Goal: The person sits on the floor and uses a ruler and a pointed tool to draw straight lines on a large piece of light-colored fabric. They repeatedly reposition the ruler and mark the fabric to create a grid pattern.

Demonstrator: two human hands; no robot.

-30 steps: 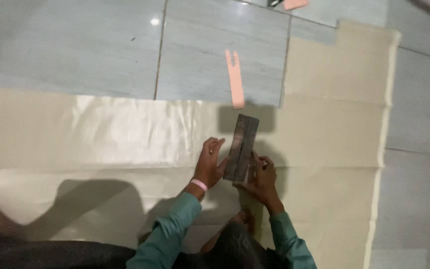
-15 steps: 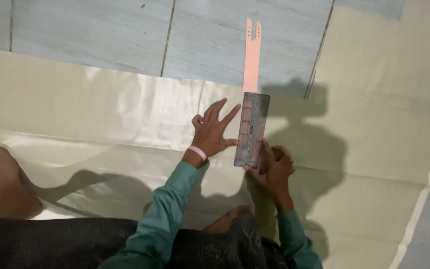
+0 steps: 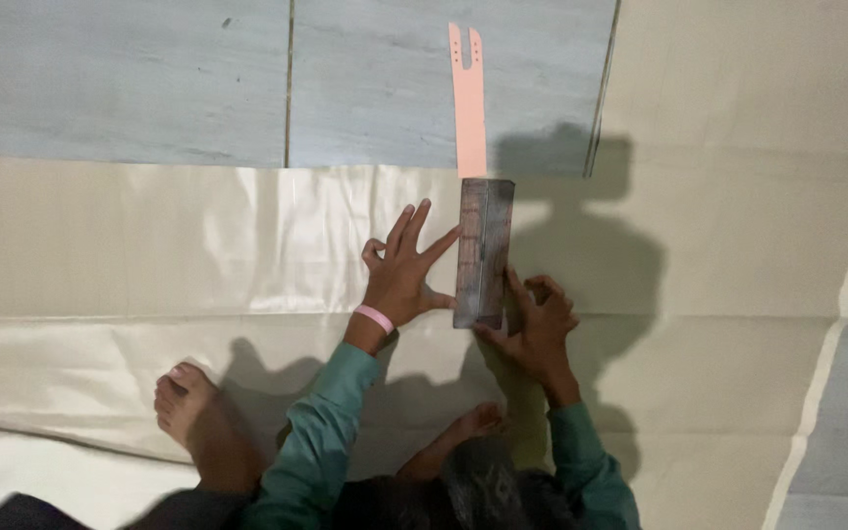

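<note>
Left hand [image 3: 402,280] open, fingers spread on cloth [image 3: 198,245], touching ruler [image 3: 483,253]; right hand [image 3: 537,324] grips ruler's lower edge.

No packages, labels, signs or screens show anywhere in the frame. Nothing here carries a sticker, tag or display, from the upper left corner to the lower right.
</note>
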